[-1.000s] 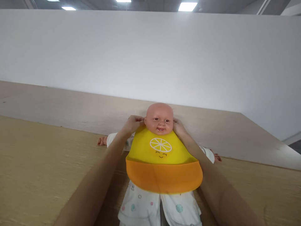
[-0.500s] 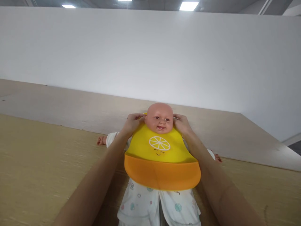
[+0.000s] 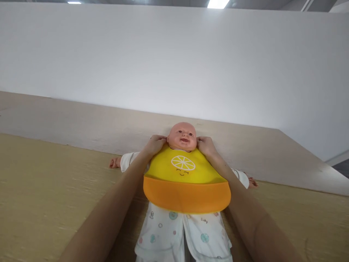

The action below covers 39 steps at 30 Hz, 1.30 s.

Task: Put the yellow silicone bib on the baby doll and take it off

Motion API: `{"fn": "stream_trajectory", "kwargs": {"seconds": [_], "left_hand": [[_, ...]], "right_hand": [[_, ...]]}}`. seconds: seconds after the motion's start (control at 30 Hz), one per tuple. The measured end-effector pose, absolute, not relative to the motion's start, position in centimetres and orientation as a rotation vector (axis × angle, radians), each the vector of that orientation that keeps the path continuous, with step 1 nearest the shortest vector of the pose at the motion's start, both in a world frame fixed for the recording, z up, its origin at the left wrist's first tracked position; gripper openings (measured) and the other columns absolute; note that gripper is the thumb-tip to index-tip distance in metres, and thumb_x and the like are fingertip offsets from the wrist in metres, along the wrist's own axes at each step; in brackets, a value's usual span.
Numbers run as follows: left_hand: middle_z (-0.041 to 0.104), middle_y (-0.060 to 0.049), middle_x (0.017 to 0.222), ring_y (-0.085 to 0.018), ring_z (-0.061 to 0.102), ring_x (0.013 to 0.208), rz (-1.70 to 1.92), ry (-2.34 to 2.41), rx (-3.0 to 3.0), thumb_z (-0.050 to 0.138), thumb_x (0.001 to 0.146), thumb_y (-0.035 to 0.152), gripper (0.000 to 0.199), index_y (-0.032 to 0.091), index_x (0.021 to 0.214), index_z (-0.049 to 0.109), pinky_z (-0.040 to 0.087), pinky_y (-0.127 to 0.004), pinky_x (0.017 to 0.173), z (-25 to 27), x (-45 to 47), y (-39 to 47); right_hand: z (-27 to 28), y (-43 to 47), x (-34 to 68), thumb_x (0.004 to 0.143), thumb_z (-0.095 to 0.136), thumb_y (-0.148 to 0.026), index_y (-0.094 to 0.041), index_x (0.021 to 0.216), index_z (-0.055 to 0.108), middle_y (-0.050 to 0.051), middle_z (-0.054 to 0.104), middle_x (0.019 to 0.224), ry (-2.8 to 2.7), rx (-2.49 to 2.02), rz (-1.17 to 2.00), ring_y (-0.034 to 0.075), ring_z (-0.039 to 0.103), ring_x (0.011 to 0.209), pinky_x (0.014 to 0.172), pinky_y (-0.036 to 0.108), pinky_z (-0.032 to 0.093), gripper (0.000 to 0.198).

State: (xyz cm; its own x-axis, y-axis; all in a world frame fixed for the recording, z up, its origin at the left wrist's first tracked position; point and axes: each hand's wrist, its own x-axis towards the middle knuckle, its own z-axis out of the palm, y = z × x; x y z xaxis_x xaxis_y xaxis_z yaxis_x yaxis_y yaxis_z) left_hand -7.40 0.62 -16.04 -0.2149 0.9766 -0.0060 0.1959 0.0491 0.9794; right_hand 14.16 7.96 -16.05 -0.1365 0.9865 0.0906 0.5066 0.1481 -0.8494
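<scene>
A baby doll lies on its back with its bald head away from me and its arms spread. Over its chest is a yellow bib with a white citrus slice and a smiling face, ending in an orange catch pocket. My left hand is closed on the bib's neck edge on the left of the doll's head. Opposite it, my right hand grips the same neck edge on the right. Fingertips of both hands are partly hidden behind the doll's neck, and so are the strap ends.
The doll lies on a wooden surface, with a paler board behind it. A white wall panel rises at the back. White printed clothes cover the doll's legs.
The doll's head has tipped back, baring its chin and the bib's neckline. Both hands have come slightly lower beside the neck, and the bib's lower edge sits a bit higher.
</scene>
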Motion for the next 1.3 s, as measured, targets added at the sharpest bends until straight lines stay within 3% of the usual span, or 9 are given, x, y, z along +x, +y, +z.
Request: {"fn": "stream_trajectory", "kwargs": {"seconds": [0.33,0.53,0.67,0.83,1.03,1.3], "left_hand": [[0.070,-0.003,0.071,-0.017,0.061,0.066,1.179,1.518,1.133,0.057,0.062,0.025,0.023,0.016,0.077,0.072,0.047,-0.027,0.060,-16.1,-7.8,0.5],[0.070,-0.005,0.067,-0.017,0.063,0.060,1.198,1.344,0.893,0.070,0.056,0.019,0.024,0.016,0.079,0.071,0.050,-0.028,0.059,-14.8,-7.8,-1.0],[0.071,-0.004,0.067,-0.018,0.065,0.060,1.248,1.366,0.873,0.065,0.060,0.016,0.047,0.017,0.107,0.072,0.051,-0.028,0.059,-15.0,-7.7,-0.9],[0.073,-0.006,0.072,-0.020,0.067,0.063,1.213,1.345,0.897,0.060,0.063,0.013,0.055,0.016,0.116,0.069,0.052,-0.031,0.063,-15.3,-7.5,-0.7],[0.073,-0.006,0.072,-0.020,0.067,0.063,1.258,1.283,0.815,0.058,0.063,0.009,0.072,0.017,0.135,0.054,0.053,-0.031,0.062,-15.1,-7.3,-0.7],[0.075,-0.008,0.078,-0.021,0.069,0.067,1.237,1.213,0.790,0.057,0.065,0.008,0.068,0.014,0.133,0.056,0.056,-0.032,0.065,-15.1,-7.0,-0.8]], "right_hand": [[-16.5,7.9,14.1,0.056,0.045,-0.021,-0.015,0.055,0.062,0.000,0.058,0.052,-1.663,-1.470,0.988,0.013,0.052,0.056,0.050,0.021,0.035,0.018],[-14.5,5.6,14.9,0.059,0.051,-0.020,-0.015,0.067,0.066,0.001,0.061,0.051,-1.611,-1.426,1.306,0.013,0.051,0.045,0.043,0.022,0.035,0.019],[-14.1,4.8,15.1,0.059,0.052,-0.017,-0.015,0.070,0.068,0.001,0.064,0.054,-1.554,-1.349,1.430,0.013,0.054,0.046,0.044,0.021,0.039,0.019],[-14.6,4.8,14.8,0.062,0.053,-0.015,-0.014,0.083,0.071,0.004,0.073,0.074,-1.496,-1.274,1.502,0.017,0.065,0.061,0.055,0.023,0.049,0.028],[-14.3,5.0,14.2,0.068,0.051,-0.014,-0.015,0.114,0.067,0.004,0.075,0.089,-1.444,-1.200,1.519,0.016,0.066,0.067,0.063,0.025,0.051,0.048],[-15.6,5.8,14.2,0.075,0.054,-0.017,-0.015,0.101,0.071,0.005,0.075,0.091,-1.583,-1.255,1.431,0.014,0.066,0.068,0.064,0.023,0.051,0.031]]}}
